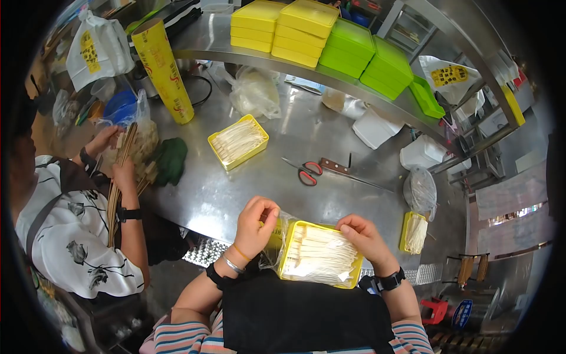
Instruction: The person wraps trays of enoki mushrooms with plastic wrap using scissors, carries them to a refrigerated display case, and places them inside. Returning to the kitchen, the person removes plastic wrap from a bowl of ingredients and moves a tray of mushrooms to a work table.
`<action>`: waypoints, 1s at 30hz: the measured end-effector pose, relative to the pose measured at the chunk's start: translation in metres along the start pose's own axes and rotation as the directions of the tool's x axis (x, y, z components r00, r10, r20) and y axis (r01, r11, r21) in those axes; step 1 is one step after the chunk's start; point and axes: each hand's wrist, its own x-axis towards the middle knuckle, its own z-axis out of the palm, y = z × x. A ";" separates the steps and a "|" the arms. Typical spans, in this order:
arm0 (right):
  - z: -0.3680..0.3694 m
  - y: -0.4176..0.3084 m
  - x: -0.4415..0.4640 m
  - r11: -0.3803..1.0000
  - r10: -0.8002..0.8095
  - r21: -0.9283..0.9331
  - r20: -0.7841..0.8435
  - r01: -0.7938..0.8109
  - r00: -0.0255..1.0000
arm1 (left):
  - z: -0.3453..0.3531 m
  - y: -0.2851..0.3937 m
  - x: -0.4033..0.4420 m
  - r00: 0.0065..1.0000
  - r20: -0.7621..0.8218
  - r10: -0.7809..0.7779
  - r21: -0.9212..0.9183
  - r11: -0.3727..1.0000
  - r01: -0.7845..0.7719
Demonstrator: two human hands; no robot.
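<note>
A yellow tray (321, 255) full of thin white strands, which look like enoki mushrooms, lies at the table's near edge in front of the black apron. Clear plastic film covers its top. My left hand (256, 227) is closed in a pinch on the film's loose edge, left of the tray. On the tray's upper right corner rests my right hand (367, 239), its fingers bent over the film and rim. Farther back stands a second yellow tray (239, 141) of the same strands. Red-handled scissors (308, 172) and a knife (335, 166) lie beyond my hands.
A co-worker at the left holds wooden skewers (116, 194) beside a dark green cloth (171, 161). A yellow film roll (163, 74) stands behind. Yellow boxes (298, 35) and green boxes (348, 50) are stacked on the shelf. Another filled tray (415, 232) sits at the right edge.
</note>
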 end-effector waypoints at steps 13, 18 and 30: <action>0.002 0.004 0.000 1.000 0.004 0.030 -0.017 -0.003 1.000 | -0.010 -0.009 -0.001 0.693 0.574 -0.436 -0.461 0.528 0.713; 0.002 0.004 -0.001 0.999 0.014 0.029 -0.022 -0.014 1.000 | 0.003 -0.015 0.000 0.614 0.723 -0.315 -0.590 0.181 0.787; 0.001 0.003 0.001 1.000 0.015 0.019 -0.004 -0.015 1.000 | 0.000 -0.009 0.011 0.609 0.709 -0.355 -0.569 0.222 0.792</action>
